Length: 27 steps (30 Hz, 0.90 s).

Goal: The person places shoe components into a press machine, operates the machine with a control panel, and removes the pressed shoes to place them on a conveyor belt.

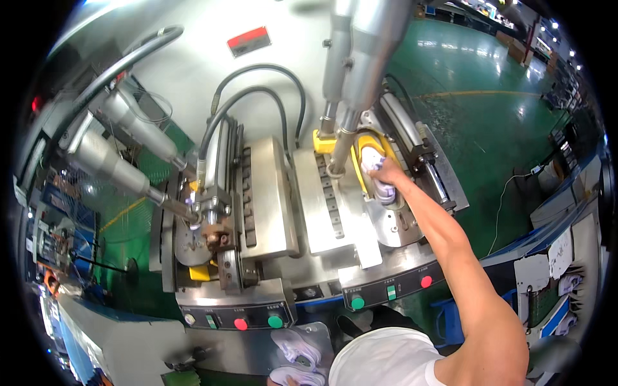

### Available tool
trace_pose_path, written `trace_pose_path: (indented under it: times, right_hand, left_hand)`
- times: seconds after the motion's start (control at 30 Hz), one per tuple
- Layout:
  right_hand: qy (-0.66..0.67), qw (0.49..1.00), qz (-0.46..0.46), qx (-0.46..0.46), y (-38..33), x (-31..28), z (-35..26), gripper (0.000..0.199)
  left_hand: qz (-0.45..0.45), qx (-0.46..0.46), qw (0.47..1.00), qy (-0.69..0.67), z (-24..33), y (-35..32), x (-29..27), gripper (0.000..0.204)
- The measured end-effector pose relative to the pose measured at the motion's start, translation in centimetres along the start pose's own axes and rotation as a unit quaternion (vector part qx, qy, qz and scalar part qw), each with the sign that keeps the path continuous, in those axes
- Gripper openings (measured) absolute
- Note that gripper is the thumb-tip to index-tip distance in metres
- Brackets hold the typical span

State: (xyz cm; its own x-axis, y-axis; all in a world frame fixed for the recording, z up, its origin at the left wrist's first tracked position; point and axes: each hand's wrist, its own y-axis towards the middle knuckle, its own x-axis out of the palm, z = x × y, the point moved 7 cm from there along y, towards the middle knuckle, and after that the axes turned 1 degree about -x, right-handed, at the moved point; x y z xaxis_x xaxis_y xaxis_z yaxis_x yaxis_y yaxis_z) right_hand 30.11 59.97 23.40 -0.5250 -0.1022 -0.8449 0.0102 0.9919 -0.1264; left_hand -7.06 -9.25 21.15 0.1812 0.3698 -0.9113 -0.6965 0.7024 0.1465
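My right hand (389, 172) reaches to the right station of a metal press and grips a white and lavender shoe (382, 192). That shoe sits between yellow pads (368, 140), its far end among them. At the bottom edge, my left hand (291, 381) is only partly in view, with its fingers on a second white and lavender shoe (299, 373). Just beyond it, another similar shoe (295, 347) lies on a grey tray (322, 334).
Thick press cylinders (370, 51) stand close to my right hand. Left cylinders (116, 164) slant over the other station. A control panel (235, 315) with red and green buttons runs along the front. Black hoses (257, 67) arch above the plates. More shoes (570, 283) sit on a rack at right.
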Motion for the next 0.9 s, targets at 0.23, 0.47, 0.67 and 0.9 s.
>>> trace_pose_path:
  times: [0.23, 0.47, 0.67, 0.9]
  right_hand:
    - [0.488, 0.812, 0.094, -0.306, -11.1, -16.9, -17.7, 0.065]
    - [0.501, 0.770, 0.043, -0.392, -14.5, -26.7, -25.6, 0.081]
    - [0.421, 0.781, 0.146, -0.438, -13.7, -28.6, -27.9, 0.049]
    - [0.436, 0.756, 0.150, -0.466, -12.5, -27.6, -28.6, 0.036]
  left_hand:
    - [0.058, 0.244, 0.921, -0.298, 24.0, 20.9, -13.1, 0.029]
    - [0.252, 0.611, 0.710, -0.245, 53.8, 32.6, -29.1, 0.023]
    - [0.364, 0.698, 0.605, -0.120, 65.7, 37.9, -33.3, 0.040]
    - [0.313, 0.687, 0.656, -0.001, 68.6, 40.9, -30.5, 0.040]
